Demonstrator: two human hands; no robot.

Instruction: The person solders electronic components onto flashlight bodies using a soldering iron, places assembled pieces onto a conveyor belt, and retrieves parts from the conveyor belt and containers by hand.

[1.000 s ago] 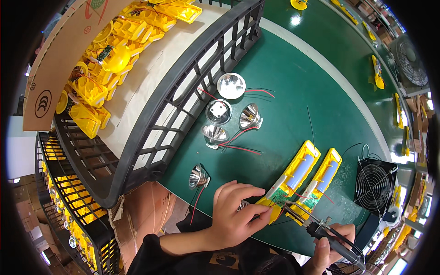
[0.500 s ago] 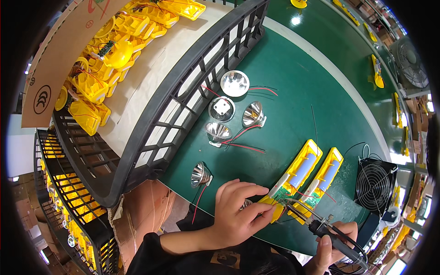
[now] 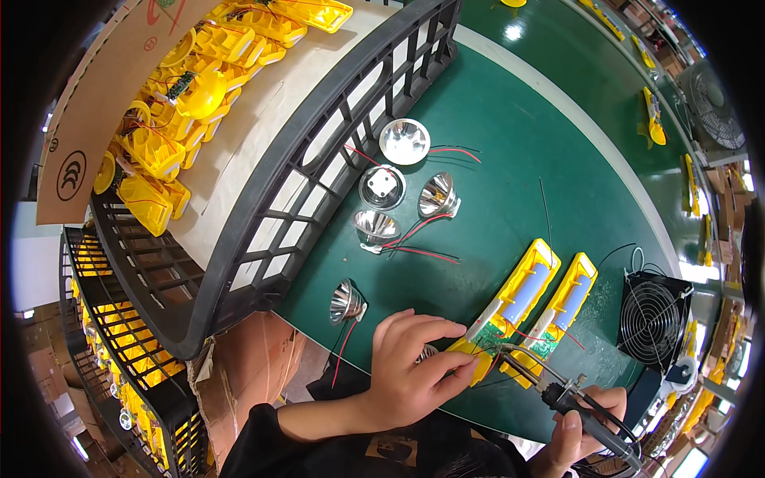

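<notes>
A worker's right hand (image 3: 572,436) grips a soldering iron (image 3: 555,396), its metal tip angled up and left to a green circuit board (image 3: 492,334) in the nearer-left of two yellow housings (image 3: 544,252) lying side by side on a green tabletop (image 3: 494,175). The left hand (image 3: 414,366) hovers over the rounded lower end of that housing, thumb and forefinger drawn close together beside the wires; whether anything is pinched between them cannot be told. A blue cylinder (image 3: 526,293) sits in the same housing, above the board. Just to the right, the second yellow housing (image 3: 584,267) carries its own blue cylinder (image 3: 570,307) and green board, with a red wire crossing nearby. One silvery reflector is mostly hidden behind the left hand's fingers; another (image 3: 347,301) lies on its side near the table edge, trailing leads. Farther up, four more reflectors (image 3: 405,142) form a loose cluster with red and black wires beside a black slatted crate (image 3: 271,183), where yellow housings (image 3: 155,151) are heaped next to a cardboard flap (image 3: 103,103). A small black fan (image 3: 649,323) stands at right, and yellow pieces (image 3: 655,115) line the surface beyond.
</notes>
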